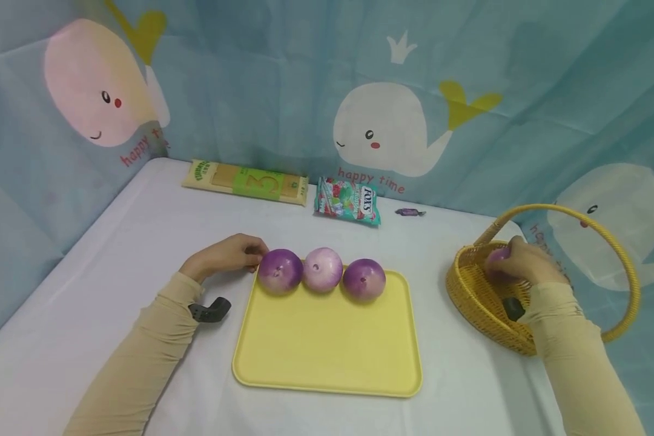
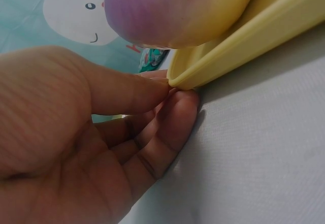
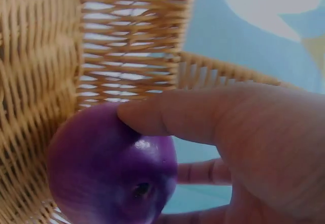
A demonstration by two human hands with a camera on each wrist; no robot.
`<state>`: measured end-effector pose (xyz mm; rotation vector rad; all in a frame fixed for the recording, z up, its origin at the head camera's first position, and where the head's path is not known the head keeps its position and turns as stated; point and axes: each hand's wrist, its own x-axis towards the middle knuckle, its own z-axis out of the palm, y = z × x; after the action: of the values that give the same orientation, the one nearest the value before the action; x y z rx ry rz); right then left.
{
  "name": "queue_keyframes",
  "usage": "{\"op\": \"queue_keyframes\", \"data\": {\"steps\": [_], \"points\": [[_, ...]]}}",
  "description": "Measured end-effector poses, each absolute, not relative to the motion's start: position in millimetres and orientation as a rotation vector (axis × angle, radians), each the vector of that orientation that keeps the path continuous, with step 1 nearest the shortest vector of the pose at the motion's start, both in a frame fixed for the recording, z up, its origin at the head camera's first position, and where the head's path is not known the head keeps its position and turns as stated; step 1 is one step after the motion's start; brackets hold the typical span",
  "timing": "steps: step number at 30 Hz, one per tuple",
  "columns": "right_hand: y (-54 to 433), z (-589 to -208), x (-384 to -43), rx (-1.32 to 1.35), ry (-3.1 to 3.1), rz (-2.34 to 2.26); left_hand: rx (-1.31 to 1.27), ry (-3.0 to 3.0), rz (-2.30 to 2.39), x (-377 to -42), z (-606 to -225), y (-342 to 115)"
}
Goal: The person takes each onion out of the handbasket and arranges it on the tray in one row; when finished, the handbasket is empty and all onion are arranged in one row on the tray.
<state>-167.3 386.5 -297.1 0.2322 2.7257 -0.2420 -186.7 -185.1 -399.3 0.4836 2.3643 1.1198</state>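
Observation:
In the head view my left hand (image 1: 223, 253) is at the far left corner of a yellow tray (image 1: 327, 351). The left wrist view shows its thumb and fingers pinching the tray's rim (image 2: 223, 56). Along the far edge of the tray sit three purple onions in a row: a left one (image 1: 280, 272), a paler middle one (image 1: 323, 270) and a right one (image 1: 364, 280). My right hand (image 1: 535, 261) reaches into a wicker basket (image 1: 463, 293) and holds another purple onion (image 3: 106, 168), with the thumb across its top and fingers round its far side.
At the back of the white table (image 1: 191, 375) lie a pack of noodles (image 1: 245, 181), a teal FOX'S candy bag (image 1: 347, 201) and a small purple-wrapped candy (image 1: 410, 212). The basket's tall handle (image 1: 605, 233) arches over the right arm. A blue whale-print curtain (image 1: 283, 79) hangs behind.

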Motion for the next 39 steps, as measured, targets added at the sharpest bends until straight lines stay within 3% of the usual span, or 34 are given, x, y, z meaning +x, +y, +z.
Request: {"op": "queue_keyframes", "data": {"steps": [7,16,24,39], "points": [[364,-281,-141,0.161,2.914,-0.265,0.500,2.387,1.114,-190,-397,-186],[288,-270,-118,-0.057,3.136,-0.341,0.485,2.375,1.131,-186,-397,-189],[242,-299,-115,-0.277,3.127,-0.398,0.477,2.374,1.128,-185,-402,-187],[228,-346,-114,-0.391,3.042,-0.422,0.480,2.380,1.111,-187,-401,-184]]}}
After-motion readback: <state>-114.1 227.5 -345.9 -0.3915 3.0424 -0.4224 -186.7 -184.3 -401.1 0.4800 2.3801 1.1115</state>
